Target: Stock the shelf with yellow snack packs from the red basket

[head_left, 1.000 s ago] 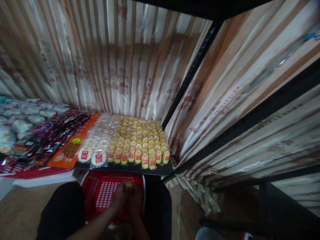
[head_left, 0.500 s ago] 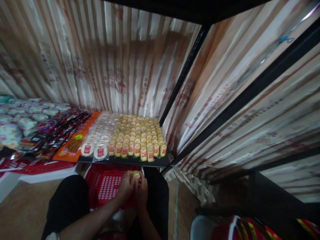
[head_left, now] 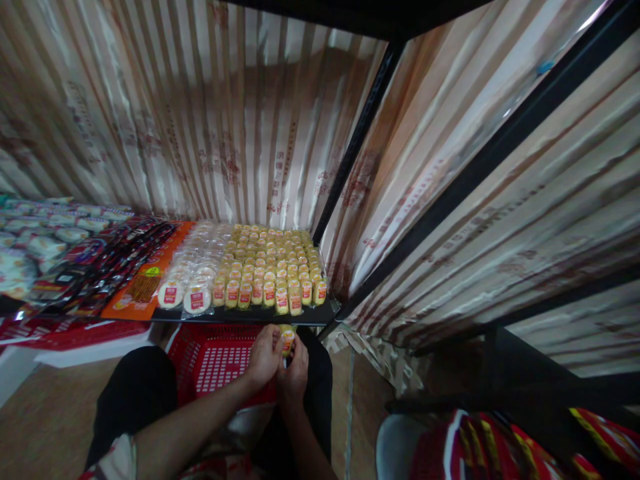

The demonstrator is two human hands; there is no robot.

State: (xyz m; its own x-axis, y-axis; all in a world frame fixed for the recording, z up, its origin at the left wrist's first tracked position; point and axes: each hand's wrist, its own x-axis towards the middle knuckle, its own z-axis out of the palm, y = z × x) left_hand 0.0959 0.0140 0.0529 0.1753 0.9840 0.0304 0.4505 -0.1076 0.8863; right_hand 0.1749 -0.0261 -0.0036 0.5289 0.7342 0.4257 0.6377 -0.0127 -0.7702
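Between my two hands is a small yellow wrapped snack pack [head_left: 287,339] with a red-and-white label, just below the shelf's front edge. My left hand [head_left: 266,355] pinches it from the left side. From the right, the fingers of my right hand [head_left: 295,367] close on the same pack. On the shelf right above stand rows of matching yellow packs [head_left: 270,273], lined up with their labels facing me. Beneath my hands sits a red plastic basket [head_left: 220,363] with a perforated bottom, between my knees.
Left of the yellow packs, the black shelf [head_left: 260,315] carries round white wrapped snacks [head_left: 197,297], an orange packet [head_left: 135,293] and dark packets [head_left: 90,280]. A black metal post [head_left: 357,147] rises at the shelf's right end. Red-and-yellow packets [head_left: 500,443] lie at lower right.
Both hands have moved up and slightly right with the yellow pack, closer to the shelf edge. The pack's label now faces me more. My view has shifted slightly.
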